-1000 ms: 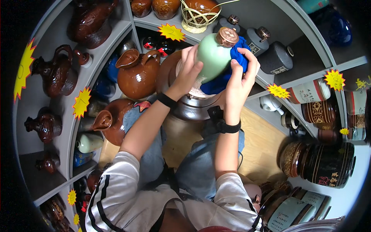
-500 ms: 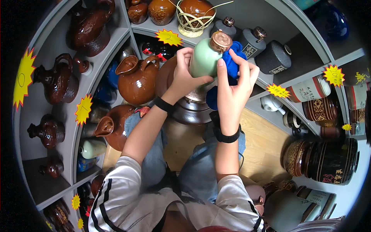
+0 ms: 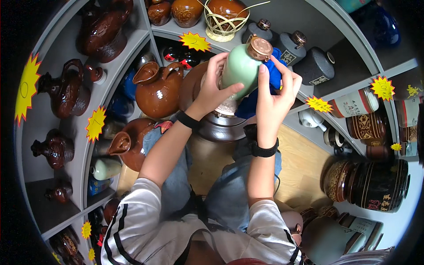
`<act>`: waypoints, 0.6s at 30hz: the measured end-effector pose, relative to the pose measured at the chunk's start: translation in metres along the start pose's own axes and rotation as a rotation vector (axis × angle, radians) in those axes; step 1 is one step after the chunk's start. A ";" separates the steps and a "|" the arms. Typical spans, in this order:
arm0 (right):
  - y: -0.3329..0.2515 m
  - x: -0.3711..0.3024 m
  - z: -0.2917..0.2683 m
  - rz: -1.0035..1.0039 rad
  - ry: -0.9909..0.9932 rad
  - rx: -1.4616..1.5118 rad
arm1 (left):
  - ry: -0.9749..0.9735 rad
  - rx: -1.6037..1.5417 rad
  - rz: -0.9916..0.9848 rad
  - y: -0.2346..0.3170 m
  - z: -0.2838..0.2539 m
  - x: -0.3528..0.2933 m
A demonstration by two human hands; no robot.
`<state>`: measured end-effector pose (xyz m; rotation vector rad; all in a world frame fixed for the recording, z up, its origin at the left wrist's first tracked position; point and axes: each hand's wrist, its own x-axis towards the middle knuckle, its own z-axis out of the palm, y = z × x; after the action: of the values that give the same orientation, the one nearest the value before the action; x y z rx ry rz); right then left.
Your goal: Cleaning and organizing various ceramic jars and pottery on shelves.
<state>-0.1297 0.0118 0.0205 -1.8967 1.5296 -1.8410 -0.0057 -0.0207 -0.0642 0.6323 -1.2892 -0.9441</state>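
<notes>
grey shelves of glazed pottery form the surround. green bottle, copper-coloured cap uppermost, between left hand and right hand. beyond both, a woven basket contains a brown pot. left, partly open, curved around the bottle; right, half closed, holding blue cloth against its right side.
</notes>
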 end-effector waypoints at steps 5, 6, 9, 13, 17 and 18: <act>0.007 0.001 -0.002 0.057 -0.029 0.038 | 0.076 0.170 0.048 -0.002 0.003 -0.003; 0.007 0.001 -0.002 0.065 -0.039 0.044 | 0.072 0.409 0.095 0.000 0.003 -0.003; 0.006 0.001 -0.002 0.064 -0.049 0.033 | 0.070 0.584 0.128 -0.003 0.001 -0.005; 0.008 0.002 -0.004 0.046 -0.060 0.026 | -0.055 0.115 -0.020 -0.002 -0.003 -0.001; -0.011 -0.003 -0.005 0.023 -0.045 -0.116 | -0.066 0.170 0.021 0.002 0.003 -0.007; -0.016 -0.005 -0.005 -0.003 -0.041 -0.210 | -0.029 0.247 0.036 0.002 0.008 -0.009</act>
<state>-0.1234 0.0254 0.0289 -2.0087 1.7689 -1.6906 -0.0127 -0.0107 -0.0653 0.7854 -1.4518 -0.7732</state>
